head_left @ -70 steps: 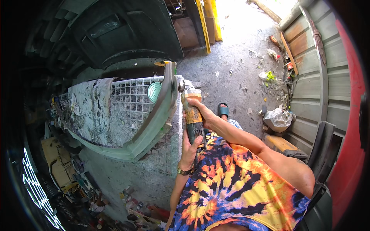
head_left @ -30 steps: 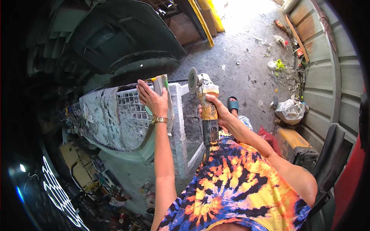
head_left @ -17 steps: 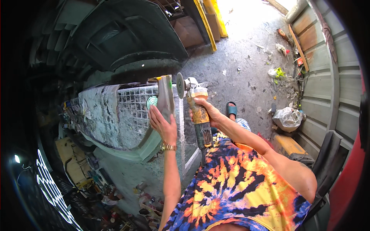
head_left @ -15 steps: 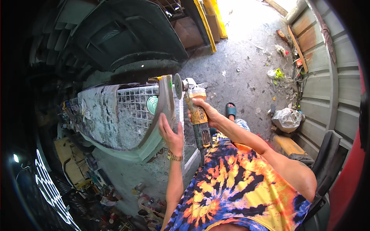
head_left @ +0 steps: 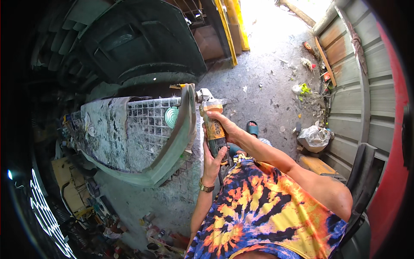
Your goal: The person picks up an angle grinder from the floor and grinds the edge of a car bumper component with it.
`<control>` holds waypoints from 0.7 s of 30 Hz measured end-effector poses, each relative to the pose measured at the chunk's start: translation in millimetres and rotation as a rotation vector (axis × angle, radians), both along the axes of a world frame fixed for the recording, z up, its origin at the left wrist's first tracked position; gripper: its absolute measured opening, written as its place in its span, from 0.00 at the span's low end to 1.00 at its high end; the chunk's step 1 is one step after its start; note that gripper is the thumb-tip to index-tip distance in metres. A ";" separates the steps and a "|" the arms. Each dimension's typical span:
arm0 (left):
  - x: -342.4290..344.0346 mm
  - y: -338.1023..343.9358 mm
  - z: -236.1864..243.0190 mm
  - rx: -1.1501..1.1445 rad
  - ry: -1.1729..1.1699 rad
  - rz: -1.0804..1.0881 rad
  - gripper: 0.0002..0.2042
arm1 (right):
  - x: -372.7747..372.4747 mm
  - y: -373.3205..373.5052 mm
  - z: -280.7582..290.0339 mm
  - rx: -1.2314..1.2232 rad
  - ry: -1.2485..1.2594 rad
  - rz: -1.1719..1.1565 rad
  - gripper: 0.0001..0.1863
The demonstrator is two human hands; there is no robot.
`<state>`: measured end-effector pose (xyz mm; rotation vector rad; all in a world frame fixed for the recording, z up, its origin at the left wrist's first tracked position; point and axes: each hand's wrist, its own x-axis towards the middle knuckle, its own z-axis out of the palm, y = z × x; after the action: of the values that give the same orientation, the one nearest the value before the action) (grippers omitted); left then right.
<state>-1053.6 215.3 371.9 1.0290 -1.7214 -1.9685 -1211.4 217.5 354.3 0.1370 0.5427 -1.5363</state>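
Angle grinder gripped in both hands: right hand fingers wrapped round the body, left hand clasping the tail end. Disc right beside green curved panel edge on table. No sparks, so probably barely started.

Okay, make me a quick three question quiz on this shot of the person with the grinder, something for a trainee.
1. True or false: both hands grip the angle grinder.
2. Which hand is nearer the disc end? A) left hand B) right hand
3. Fill in: the grinder's head sits beside the curved pale green ______ resting on the workbench.

Key: 1 true. 2 B: the right hand wraps the body just behind the head, while the left holds the rear of the handle. 3 panel, whether the disc touches it cannot be told.
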 end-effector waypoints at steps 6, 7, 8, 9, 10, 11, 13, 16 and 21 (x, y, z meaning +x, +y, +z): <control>-12.7 -0.2 18.3 0.151 0.019 0.030 0.40 | -3.0 -2.8 -9.1 0.032 0.019 -0.010 0.25; -11.7 -1.0 14.6 0.083 0.016 0.012 0.40 | -2.7 -1.2 -7.4 0.036 0.005 -0.006 0.25; -10.6 -1.5 11.8 0.016 0.013 -0.005 0.40 | -2.2 -0.4 -6.1 0.039 -0.009 -0.002 0.25; -8.1 -0.1 10.2 0.015 0.014 -0.004 0.40 | -1.5 -0.7 -5.3 0.039 -0.009 -0.001 0.25; -13.5 2.7 22.0 0.061 0.028 0.012 0.40 | -2.0 0.1 -5.3 0.025 0.003 -0.008 0.25; -17.0 4.0 27.9 0.107 0.042 0.027 0.39 | -2.6 0.8 -5.7 0.011 0.015 -0.015 0.26; -18.3 -2.2 24.3 0.125 0.024 0.009 0.39 | -5.5 -3.0 -10.3 0.019 0.023 -0.015 0.26; -17.7 -3.2 24.3 0.159 0.000 -0.001 0.38 | -5.8 -0.5 -11.9 0.029 -0.002 -0.025 0.26; -12.4 -1.2 18.4 0.096 -0.012 -0.081 0.43 | -4.7 4.5 -8.4 -0.012 -0.028 -0.040 0.26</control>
<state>-1066.0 214.2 390.2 1.0203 -1.7147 -2.1179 -1216.1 222.0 345.9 0.1608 0.5113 -1.5744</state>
